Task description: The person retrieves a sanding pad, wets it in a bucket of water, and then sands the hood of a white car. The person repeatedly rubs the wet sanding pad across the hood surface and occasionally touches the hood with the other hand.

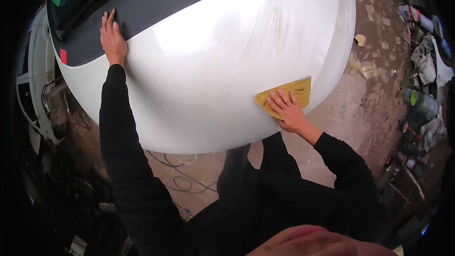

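A large, glossy white curved vehicle panel (189,85) spreads out in front of me, with fine brownish scratches and drip-like streaks (275,23) on its far right part. My right hand (288,110) lies on a yellow sheet of sandpaper (301,87), fingers over its upper face, holding it against the panel near the right edge. Printing covers the back of the sheet. At the far left, my left hand (113,40) rests with fingers stretched out on a dark grey band (156,7) bordering the white surface. It holds nothing.
A small red tag (63,56) sticks to the dark band. Another white vehicle body (40,76) stands at left. A dark hose (185,180) coils on the floor near my legs. Scrap parts and a paint bucket (410,13) line the right side, beside brick paving (374,19).
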Tool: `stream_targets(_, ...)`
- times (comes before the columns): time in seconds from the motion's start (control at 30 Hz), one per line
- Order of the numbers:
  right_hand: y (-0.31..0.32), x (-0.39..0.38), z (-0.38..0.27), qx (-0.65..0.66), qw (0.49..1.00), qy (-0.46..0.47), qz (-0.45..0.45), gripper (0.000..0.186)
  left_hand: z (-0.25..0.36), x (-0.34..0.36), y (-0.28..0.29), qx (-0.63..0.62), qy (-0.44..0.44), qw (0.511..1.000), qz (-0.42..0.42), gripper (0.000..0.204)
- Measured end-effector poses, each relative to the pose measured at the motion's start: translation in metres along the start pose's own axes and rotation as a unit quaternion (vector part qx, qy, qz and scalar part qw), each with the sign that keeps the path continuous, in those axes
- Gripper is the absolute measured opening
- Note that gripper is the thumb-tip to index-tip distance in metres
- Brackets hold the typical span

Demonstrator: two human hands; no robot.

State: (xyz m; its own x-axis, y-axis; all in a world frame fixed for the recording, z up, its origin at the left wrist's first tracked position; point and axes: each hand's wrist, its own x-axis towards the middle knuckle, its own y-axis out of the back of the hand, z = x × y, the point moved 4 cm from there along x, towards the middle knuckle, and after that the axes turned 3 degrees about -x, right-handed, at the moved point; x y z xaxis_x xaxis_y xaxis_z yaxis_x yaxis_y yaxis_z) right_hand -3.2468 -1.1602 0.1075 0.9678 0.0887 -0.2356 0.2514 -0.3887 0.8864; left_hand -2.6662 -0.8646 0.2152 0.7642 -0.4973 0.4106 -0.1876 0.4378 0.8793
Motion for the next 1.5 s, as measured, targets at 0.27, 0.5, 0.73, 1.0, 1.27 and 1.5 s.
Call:
stream_targets(0.27, -0.089, -0.045, -0.042, -0.031, 0.988, 0.008, 0.152, 0.065, 0.006, 0.001, 0.007, 0.027, -0.038, 0.999, 0.025, 0.056)
stream_targets(0.5, 0.057, 0.074, 0.059, -0.006, 0.956, -0.131, 0.263, 0.067, -0.001, -0.178, 0.071, -0.178, 0.188, 0.954, 0.150, 0.064)
stream_targets(0.73, 0.196, 0.193, 0.160, -0.040, 0.897, -0.115, 0.424, 0.063, 0.037, -0.625, 0.174, 0.031, 0.573, 0.814, -0.092, 0.052)
stream_targets(1.0, 0.191, 0.179, 0.173, 0.070, 0.893, -0.140, 0.421, 0.064, 0.166, -0.901, 0.236, -0.270, 0.800, 0.376, -0.383, 0.058)
stream_targets(1.27, 0.087, 0.079, 0.104, 0.055, 0.860, -0.207, 0.463, 0.066, 0.062, -0.853, 0.181, -0.262, 0.737, 0.532, -0.324, 0.059)
stream_targets(1.5, -0.044, 0.006, -0.024, 0.092, 0.858, -0.273, 0.426, 0.069, -0.002, -0.838, 0.189, -0.286, 0.707, 0.576, -0.294, 0.060)
